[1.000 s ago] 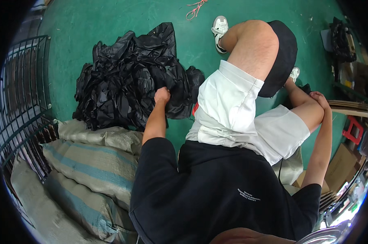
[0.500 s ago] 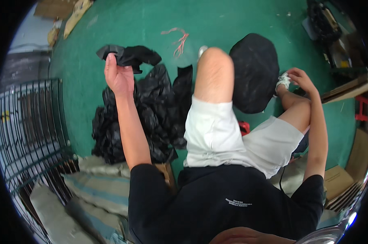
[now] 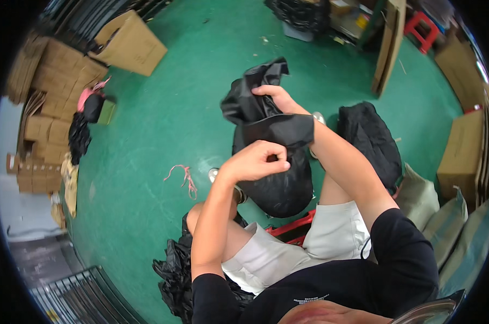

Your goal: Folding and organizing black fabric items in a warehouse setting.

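Observation:
My right hand (image 3: 277, 99) grips a crumpled black plastic bag (image 3: 238, 102), its thumb on top and its other fingers partly hidden. A broad folded band of black sheet spans below that hand, across the top of a rounded black bundle (image 3: 281, 189) between my knees. My left hand (image 3: 255, 161) is closed in front of the bundle, fingers curled toward the thumb. What it pinches, if anything, cannot be made out. Beside my right leg lies another black bundle (image 3: 369, 144).
Crumpled black bags (image 3: 175, 278) lie by my left leg. Pink string (image 3: 188, 182) is on the green floor. Cartons (image 3: 52, 116) line the left, with an open carton (image 3: 133, 46) at upper left. Woven sacks (image 3: 444, 221) stand at right. A red plastic frame (image 3: 304, 222) sits between my thighs.
My view has turned to the right. My left hand has come from the bag pile to the bundle. My right hand has left my right leg and now grips the black bag.

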Action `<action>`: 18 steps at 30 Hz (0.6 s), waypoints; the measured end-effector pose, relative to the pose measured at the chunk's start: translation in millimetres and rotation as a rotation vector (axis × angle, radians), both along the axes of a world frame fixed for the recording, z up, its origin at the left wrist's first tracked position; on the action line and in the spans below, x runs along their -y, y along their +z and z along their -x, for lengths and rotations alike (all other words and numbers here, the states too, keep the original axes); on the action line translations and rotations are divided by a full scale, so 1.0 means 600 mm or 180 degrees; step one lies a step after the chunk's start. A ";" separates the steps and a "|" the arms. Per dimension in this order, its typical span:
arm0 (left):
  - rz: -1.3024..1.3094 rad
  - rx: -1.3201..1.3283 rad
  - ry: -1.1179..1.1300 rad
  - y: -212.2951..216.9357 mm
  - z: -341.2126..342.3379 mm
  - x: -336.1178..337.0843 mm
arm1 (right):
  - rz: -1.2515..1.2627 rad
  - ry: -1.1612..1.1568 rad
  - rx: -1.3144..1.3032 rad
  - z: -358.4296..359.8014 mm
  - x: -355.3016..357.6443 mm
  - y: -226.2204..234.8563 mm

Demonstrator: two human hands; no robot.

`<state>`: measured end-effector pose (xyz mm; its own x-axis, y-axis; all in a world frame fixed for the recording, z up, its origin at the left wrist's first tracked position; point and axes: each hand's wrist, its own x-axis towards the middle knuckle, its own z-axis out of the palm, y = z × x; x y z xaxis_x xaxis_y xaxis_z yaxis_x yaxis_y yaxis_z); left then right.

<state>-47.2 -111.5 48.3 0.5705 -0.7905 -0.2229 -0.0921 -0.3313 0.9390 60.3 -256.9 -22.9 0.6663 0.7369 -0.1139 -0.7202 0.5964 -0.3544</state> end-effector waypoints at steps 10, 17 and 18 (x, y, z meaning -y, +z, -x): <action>0.0590 -0.0652 0.3502 -0.093 -0.129 -0.043 | 0.1995 -0.1295 0.0992 0.003 0.008 -0.009; 0.2102 -0.1590 0.3322 -0.093 -0.132 -0.035 | 0.1051 -0.0399 0.0390 0.014 0.011 0.023; 0.2108 -0.1597 0.3326 -0.095 -0.131 -0.041 | 0.0924 -0.0361 0.0378 0.012 0.010 0.019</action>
